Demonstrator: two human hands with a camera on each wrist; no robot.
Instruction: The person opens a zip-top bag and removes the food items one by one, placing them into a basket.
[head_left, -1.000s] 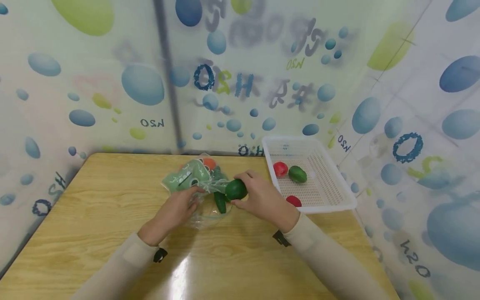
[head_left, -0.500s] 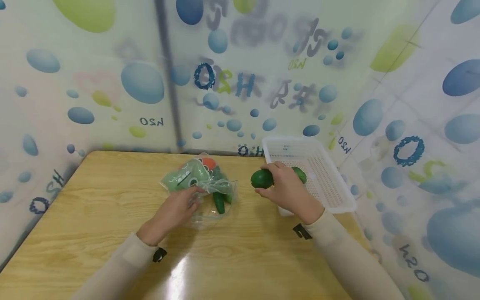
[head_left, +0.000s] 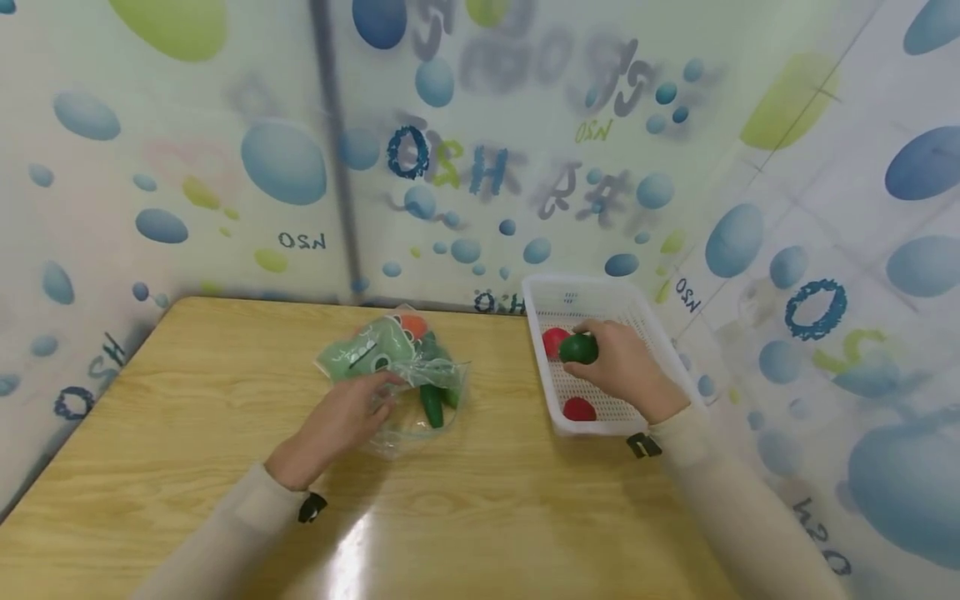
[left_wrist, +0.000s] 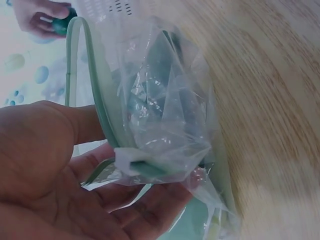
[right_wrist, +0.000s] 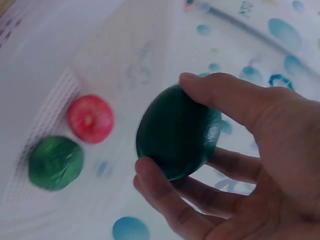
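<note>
My right hand [head_left: 626,367] holds a smooth dark green avocado [head_left: 578,349], pinched between thumb and fingertips, over the white basket [head_left: 546,385]. In the right wrist view, the avocado [right_wrist: 175,132] sits above a red round fruit [right_wrist: 90,118] and a green pepper-like thing [right_wrist: 56,162]. On the left, my left hand [head_left: 333,429] grips the opening of a clear plastic bag [head_left: 356,357] printed with a green cartoon face. The left wrist view shows the bag's green-edged mouth [left_wrist: 95,80] at the fingers. Inside the bag lie a cucumber [head_left: 432,407] and something orange [head_left: 412,326].
Another red round fruit [head_left: 579,409] lies in the front of the basket. Basket and bag stand on a light wooden table [head_left: 480,508]. Walls with blue and green bubble prints [head_left: 465,158] close in the back and sides.
My right hand has carried the avocado rightward, from beside the bag's mouth to over the basket. My left hand stays at the bag, whose opening has spread out where the avocado was.
</note>
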